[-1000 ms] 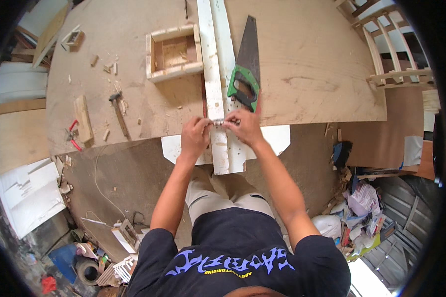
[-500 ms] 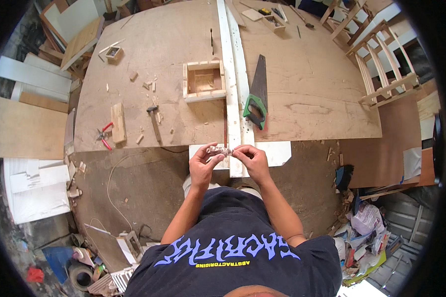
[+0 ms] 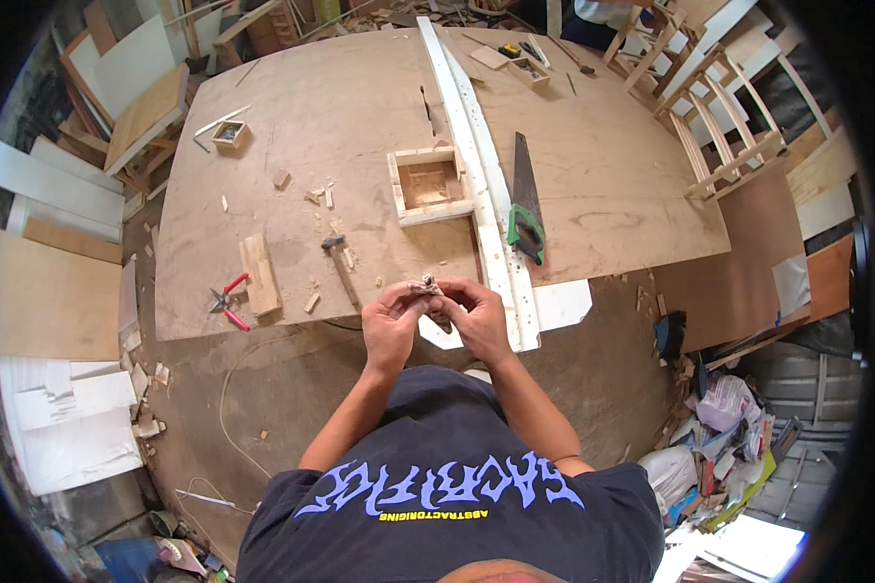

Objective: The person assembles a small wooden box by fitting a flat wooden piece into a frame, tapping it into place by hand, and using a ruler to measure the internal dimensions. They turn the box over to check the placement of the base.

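Crumpled bundle [image 3: 430, 288] | between left hand [image 3: 387, 325] and right hand [image 3: 483, 319] | both hands pinching it

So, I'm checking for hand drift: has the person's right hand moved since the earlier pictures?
Yes, leftward: the right hand overlapped the white boards earlier; now, in this view, it appears mostly to their left.

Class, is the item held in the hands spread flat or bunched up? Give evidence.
Bunched up: the item shows as a narrow, crumpled shape pinched between left hand and right hand.
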Tool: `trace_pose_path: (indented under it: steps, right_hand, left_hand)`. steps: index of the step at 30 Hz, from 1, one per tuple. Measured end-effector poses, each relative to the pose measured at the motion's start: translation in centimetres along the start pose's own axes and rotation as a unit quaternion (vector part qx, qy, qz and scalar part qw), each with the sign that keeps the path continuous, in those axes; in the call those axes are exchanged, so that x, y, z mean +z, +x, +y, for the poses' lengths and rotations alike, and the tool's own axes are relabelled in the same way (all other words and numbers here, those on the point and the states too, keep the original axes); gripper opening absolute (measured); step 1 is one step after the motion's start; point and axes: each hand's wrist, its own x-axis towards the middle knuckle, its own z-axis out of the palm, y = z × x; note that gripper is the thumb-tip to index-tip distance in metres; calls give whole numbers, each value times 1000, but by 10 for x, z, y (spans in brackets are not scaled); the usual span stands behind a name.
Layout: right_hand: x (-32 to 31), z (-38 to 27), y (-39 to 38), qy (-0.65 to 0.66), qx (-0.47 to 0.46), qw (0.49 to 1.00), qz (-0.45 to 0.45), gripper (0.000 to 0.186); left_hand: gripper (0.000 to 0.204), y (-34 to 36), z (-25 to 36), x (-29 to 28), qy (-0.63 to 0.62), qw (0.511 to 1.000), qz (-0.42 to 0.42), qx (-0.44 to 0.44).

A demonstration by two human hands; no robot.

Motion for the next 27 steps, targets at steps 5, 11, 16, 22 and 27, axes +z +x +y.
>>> trace_pose_path:
  steps: [5,11,16,22,27]
  right_hand:
    - [37,14,-3,-72,-98,991,61,23]
    - [68,17,-13,-99,-95,985,103,21]
    - [79,27,-22,-109,-96,981,127,21]
    - [82,20,-29,-15,-43,997,65,19]
    - [80,14,-32,-71,-30,996,45,20]
  left_hand:
    - [17,-3,29,-23,14,999,-24,40]
    - [14,-9,35,-45,29,999,24,11]
    - [14,-12,39,-51,-58,998,4,20]
    - [18,-4,38,-70,-60,997,-21,-32]
    - [24,0,39,-68,-31,999,-9,1]
